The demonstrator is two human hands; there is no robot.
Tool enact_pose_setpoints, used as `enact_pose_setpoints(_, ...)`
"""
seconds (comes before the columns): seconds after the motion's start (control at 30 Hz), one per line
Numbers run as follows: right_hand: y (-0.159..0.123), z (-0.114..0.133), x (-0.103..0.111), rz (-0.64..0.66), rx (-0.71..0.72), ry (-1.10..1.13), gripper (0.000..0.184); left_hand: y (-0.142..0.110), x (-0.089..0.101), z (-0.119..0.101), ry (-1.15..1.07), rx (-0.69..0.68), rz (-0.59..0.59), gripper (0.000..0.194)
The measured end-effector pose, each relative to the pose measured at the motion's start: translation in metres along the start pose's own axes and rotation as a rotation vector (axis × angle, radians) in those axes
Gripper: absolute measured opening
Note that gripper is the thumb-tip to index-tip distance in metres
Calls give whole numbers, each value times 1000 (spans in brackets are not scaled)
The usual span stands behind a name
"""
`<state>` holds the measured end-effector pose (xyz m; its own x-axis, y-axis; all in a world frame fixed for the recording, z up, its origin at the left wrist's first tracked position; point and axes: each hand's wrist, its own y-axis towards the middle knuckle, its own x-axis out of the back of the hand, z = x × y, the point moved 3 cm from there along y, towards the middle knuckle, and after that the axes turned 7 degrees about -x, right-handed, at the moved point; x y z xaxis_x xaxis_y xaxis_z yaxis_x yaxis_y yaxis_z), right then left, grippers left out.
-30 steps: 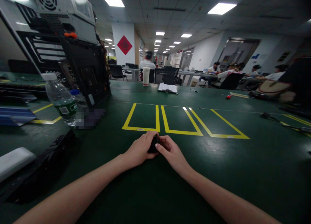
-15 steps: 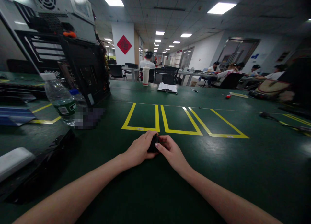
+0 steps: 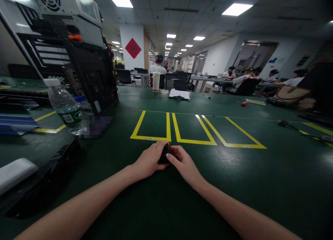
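Observation:
A small black object (image 3: 163,154) sits between my two hands on the dark green table (image 3: 166,205); its kind cannot be made out. My left hand (image 3: 149,159) is wrapped round its left side, fingers over the top and thumb below. On the other side, my right hand (image 3: 184,162) grips its right edge between thumb and fingers. Much of the object is hidden by my fingers. Just beyond the hands lie yellow tape outlines (image 3: 195,141) on the tabletop.
At left stand a computer case (image 3: 96,76) and a water bottle (image 3: 63,108); a black part (image 3: 44,188) and a white box (image 3: 17,174) lie nearer. A cup (image 3: 156,82) and a clipboard (image 3: 179,94) are at the far edge. Cables (image 3: 304,130) lie at right. People sit beyond.

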<state>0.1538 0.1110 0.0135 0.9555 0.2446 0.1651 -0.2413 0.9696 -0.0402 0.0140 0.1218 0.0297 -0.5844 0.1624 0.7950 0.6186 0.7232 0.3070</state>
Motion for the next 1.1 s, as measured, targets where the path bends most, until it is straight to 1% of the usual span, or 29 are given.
enact_pose_setpoints(0.07, -2, 2, -1, 22, 16, -10, 22, 0, 1, 0, -6, 1, 3, 57)
enact_pose_setpoints(0.2, -6, 8, -1, 8, 86, -13, 19, 0, 1, -1, -17, -8, 7, 57)
enact_pose_setpoints(0.33, -4, 6, -1, 17, 72, 33, 15, 1, 1, -1, -5, -10, -3, 57)
enact_pose_setpoints(0.47, 2, 0, 0, -16, 32, 24, 25, 1, 0, 0, 15, -15, -8, 57)
enact_pose_setpoints(0.53, 2, -1, -1, -7, 15, 3, 27, 1, 0, 0, 20, -15, -4, 57)
enact_pose_setpoints(0.63, -2, 2, -1, 21, 51, -21, 23, 1, 0, 0, 19, -15, -4, 57)
enact_pose_setpoints(0.73, -6, 7, -1, 9, 94, -18, 21, 0, 0, -1, 10, -18, -7, 58)
enact_pose_setpoints(0.87, -4, 5, -2, 18, 70, 38, 14, 1, 1, -1, -2, -17, -9, 56)
enact_pose_setpoints(1.03, 0, 1, 0, -8, 18, 10, 23, 1, 2, -2, -7, -9, -1, 56)
enact_pose_setpoints(1.1, 0, 2, 0, 3, 6, -2, 23, 0, 2, -2, -7, 1, 1, 56)
